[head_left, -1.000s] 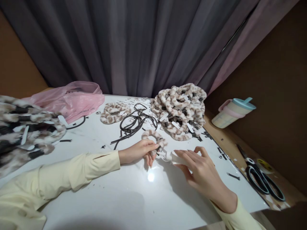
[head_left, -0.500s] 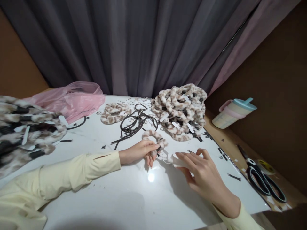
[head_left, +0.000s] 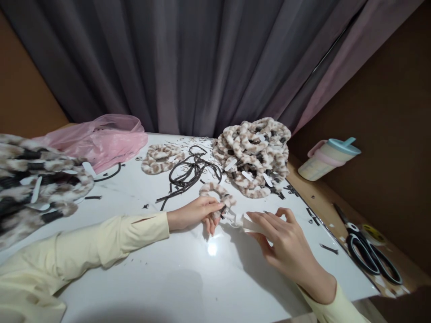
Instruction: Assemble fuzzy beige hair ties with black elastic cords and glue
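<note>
My left hand [head_left: 195, 212] pinches one end of a fluffy beige-and-brown scrunchie [head_left: 215, 191] that lies on the white table [head_left: 188, 269]. My right hand [head_left: 281, 237] rests just to its right, fingers curled round a small white tape strip [head_left: 247, 224] that reaches toward the scrunchie's end. Both sleeves are pale yellow. What lies between the two hands is partly hidden by the fingers.
A heap of finished scrunchies [head_left: 254, 154] sits behind my hands, another heap [head_left: 30, 188] at far left, a pink plastic bag [head_left: 101, 139] behind it. Dark elastic cords [head_left: 188, 172] and one scrunchie [head_left: 160, 158] lie mid-table. Scissors [head_left: 365, 249] and a lidded cup [head_left: 326, 158] stand right.
My right hand has shifted slightly, with its fingers closing a little over the white strip. The left hand and the scrunchie have stayed in place.
</note>
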Action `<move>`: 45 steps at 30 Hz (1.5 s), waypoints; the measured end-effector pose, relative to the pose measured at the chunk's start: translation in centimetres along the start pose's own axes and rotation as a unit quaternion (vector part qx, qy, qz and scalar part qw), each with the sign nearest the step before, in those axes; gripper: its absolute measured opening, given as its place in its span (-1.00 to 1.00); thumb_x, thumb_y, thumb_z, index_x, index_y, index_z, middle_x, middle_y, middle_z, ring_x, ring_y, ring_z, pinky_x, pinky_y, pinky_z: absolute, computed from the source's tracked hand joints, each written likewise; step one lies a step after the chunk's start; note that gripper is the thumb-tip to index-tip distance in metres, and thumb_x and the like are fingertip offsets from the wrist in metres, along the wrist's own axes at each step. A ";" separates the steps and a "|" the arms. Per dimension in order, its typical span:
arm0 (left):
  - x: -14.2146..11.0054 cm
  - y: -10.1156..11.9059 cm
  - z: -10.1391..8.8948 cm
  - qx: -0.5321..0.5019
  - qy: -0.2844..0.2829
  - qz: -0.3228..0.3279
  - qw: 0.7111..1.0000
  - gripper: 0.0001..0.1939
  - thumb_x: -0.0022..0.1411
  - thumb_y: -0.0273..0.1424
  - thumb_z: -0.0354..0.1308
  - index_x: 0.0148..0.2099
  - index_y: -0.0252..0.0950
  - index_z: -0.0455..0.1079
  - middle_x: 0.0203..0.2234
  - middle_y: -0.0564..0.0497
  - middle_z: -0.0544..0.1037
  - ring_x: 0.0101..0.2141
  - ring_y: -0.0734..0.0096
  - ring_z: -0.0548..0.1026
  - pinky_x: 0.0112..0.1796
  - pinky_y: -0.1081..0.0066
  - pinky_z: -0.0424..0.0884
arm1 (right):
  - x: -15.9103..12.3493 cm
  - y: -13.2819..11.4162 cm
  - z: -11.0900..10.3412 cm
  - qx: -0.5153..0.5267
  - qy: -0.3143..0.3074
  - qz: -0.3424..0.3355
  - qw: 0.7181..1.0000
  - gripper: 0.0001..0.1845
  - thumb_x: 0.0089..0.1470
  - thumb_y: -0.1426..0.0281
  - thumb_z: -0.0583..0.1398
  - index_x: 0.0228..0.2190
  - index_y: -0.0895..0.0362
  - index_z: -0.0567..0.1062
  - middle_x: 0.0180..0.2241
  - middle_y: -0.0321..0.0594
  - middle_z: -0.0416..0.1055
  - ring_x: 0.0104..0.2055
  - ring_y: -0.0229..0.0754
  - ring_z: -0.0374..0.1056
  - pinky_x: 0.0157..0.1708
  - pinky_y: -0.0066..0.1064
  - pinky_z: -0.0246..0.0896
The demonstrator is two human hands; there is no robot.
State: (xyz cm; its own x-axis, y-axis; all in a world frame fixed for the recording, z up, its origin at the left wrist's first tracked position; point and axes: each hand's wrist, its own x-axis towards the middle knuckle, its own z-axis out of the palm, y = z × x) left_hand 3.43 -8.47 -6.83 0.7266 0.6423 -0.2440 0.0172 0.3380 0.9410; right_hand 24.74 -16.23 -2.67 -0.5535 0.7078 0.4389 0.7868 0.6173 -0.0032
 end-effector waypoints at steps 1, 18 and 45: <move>0.0 0.0 0.0 0.000 0.000 -0.001 1.000 -0.57 0.10 -0.04 0.12 -0.41 -0.35 0.18 -0.61 0.06 0.43 -0.71 0.51 0.44 -0.72 0.57 0.36 | 0.0 0.0 0.0 0.006 -0.002 -0.001 1.000 -0.79 0.12 0.53 0.01 -0.18 0.18 0.33 -0.39 -0.18 0.47 -0.48 -0.19 0.31 -0.30 -0.28 -0.08; 0.0 -0.2 -0.1 -0.006 -0.001 0.003 1.000 -0.60 0.13 -0.09 0.11 -0.40 -0.35 0.19 -0.61 0.06 0.44 -0.71 0.51 0.44 -0.70 0.56 0.36 | -0.1 0.2 -0.1 0.014 -0.012 -0.005 1.000 -0.80 0.13 0.51 0.01 -0.19 0.18 0.34 -0.39 -0.18 0.47 -0.47 -0.19 0.33 -0.29 -0.27 -0.06; 0.0 -0.1 -0.1 0.003 -0.002 0.006 1.000 -0.58 0.12 -0.06 0.12 -0.40 -0.34 0.18 -0.61 0.06 0.43 -0.70 0.50 0.45 -0.70 0.55 0.37 | 0.0 0.0 -0.2 0.023 -0.012 0.005 1.000 -0.80 0.14 0.51 0.01 -0.19 0.17 0.35 -0.43 -0.18 0.47 -0.49 -0.20 0.31 -0.29 -0.28 -0.07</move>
State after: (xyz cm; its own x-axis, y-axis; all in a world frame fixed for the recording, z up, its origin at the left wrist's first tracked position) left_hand 3.39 -8.44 -6.89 0.7300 0.6432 -0.2309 0.0117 0.3260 0.9453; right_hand 24.84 -16.28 -2.54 -0.5531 0.7211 0.4173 0.7786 0.6256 -0.0492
